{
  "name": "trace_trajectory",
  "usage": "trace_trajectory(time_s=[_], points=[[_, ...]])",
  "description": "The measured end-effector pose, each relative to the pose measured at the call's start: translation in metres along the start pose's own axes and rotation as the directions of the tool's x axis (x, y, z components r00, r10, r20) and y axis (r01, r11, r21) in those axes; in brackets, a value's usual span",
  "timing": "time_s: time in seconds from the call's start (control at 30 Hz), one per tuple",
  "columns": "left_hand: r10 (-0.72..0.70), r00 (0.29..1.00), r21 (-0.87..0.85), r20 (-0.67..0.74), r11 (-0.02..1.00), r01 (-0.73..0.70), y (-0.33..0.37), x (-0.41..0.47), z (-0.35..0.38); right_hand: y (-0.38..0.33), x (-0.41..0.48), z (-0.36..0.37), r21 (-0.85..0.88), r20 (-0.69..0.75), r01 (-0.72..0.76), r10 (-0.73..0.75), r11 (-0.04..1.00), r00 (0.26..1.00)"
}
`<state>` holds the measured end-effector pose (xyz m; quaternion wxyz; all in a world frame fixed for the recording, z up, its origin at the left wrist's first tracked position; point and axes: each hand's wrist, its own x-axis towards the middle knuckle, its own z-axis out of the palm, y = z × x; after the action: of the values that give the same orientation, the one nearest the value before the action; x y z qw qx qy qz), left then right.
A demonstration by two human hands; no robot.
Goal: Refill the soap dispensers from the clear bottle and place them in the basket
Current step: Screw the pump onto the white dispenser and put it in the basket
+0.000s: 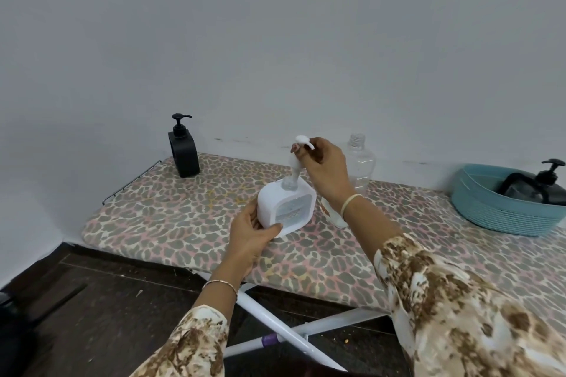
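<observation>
Two hands tend the white dispenser (286, 208): left hand (248, 236), grip clamped round its body; right hand (324, 168), grip pinching the raised pump (296, 170) above its neck; next, likely, a straight vertical move; clear bottle (361, 159) just behind, basket (502, 211) well right.

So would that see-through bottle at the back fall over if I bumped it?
Probably. The clear bottle looks nearly empty, so it is likely light and easy to knock over. It is tall and round, so it might roll. Its cap is off, so any leftover soap could spill.
</observation>
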<state>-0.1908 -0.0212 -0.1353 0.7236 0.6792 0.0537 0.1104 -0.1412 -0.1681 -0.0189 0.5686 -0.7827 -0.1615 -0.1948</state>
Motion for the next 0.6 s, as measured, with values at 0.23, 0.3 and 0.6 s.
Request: trace_trajectory(time_s=[0.23,0.3,0.6], points=[[0.010,1.000,-0.097,0.003,0.995,-0.009,0.004,-0.002,0.003,0.013,0.002,0.012,-0.040,0.145,-0.014,0.020,0.999,0.989],[0.010,1.000,-0.112,-0.001,0.994,-0.010,0.007,-0.004,0.003,0.022,-0.003,0.013,-0.041,0.158,-0.048,0.053,0.998,0.986],[0.030,1.000,-0.088,0.001,0.996,-0.029,0.012,-0.008,0.004,0.030,-0.022,0.011,0.031,0.115,-0.082,0.078,0.996,0.990]])
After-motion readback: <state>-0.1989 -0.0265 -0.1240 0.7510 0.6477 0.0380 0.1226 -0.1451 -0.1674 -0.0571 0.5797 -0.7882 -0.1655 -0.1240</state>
